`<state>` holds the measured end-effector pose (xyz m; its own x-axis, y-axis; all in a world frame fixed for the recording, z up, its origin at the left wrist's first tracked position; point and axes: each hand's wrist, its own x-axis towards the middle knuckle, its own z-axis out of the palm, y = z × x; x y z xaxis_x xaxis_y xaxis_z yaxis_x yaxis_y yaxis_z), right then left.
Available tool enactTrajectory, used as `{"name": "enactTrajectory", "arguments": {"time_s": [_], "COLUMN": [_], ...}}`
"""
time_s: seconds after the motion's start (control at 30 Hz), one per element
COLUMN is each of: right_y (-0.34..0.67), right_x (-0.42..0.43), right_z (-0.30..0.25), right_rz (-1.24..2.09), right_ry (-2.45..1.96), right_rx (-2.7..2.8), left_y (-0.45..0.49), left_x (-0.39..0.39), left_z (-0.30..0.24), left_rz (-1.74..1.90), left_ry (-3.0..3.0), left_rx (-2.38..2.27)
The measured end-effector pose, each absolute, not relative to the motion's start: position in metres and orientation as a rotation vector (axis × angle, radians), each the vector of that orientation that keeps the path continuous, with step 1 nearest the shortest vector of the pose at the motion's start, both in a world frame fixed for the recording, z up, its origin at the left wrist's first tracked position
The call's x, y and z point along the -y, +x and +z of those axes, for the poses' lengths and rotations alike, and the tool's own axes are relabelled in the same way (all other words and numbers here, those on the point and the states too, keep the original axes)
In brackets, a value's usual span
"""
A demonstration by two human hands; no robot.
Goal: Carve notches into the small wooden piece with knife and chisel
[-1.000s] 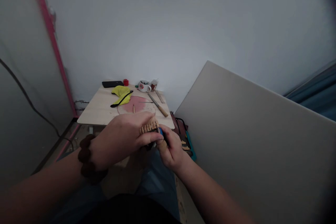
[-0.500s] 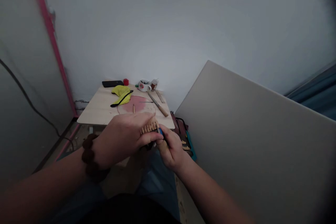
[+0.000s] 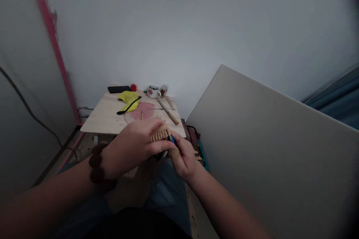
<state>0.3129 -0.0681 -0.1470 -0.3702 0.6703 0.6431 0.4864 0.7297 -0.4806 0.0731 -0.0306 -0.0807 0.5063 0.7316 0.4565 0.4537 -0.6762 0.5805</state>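
My left hand (image 3: pixel 134 145) is closed round a small pale wooden piece with a row of notches (image 3: pixel 159 135), held just in front of the table's near edge. A dark bead bracelet (image 3: pixel 98 168) sits on that wrist. My right hand (image 3: pixel 182 158) is closed on a small tool with a blue part (image 3: pixel 171 139), its tip pressed against the right end of the wooden piece. Most of the tool and of the piece is hidden by my fingers.
A small light wooden table (image 3: pixel 103 117) stands against the wall with a yellow cloth (image 3: pixel 129 99), a black spoon-like tool (image 3: pixel 129 106), a mug (image 3: pixel 153 91), a phone (image 3: pixel 119 89), a wooden-handled file (image 3: pixel 168 111) and a pink patch (image 3: pixel 147 110). A large grey board (image 3: pixel 275 149) leans at right.
Both hands stay locked on the wooden piece and tool; the view and my left arm have shifted only slightly.
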Motion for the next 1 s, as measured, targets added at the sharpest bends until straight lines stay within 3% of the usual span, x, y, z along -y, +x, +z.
{"name": "enactTrajectory", "arguments": {"time_s": [0.67,1.0], "right_y": [0.314,0.307], "right_x": [0.066,0.074], "right_z": [-0.129,-0.113], "right_rz": [0.309,0.449], "right_ry": [-0.924,-1.031], "right_rx": [2.042,2.056], "left_y": [0.076,0.075], "left_x": [0.031,0.026], "left_z": [-0.094,-0.105], "left_rz": [1.0,1.148], "left_ry": [1.843,1.973], "left_rx": [-0.904,-1.059]}}
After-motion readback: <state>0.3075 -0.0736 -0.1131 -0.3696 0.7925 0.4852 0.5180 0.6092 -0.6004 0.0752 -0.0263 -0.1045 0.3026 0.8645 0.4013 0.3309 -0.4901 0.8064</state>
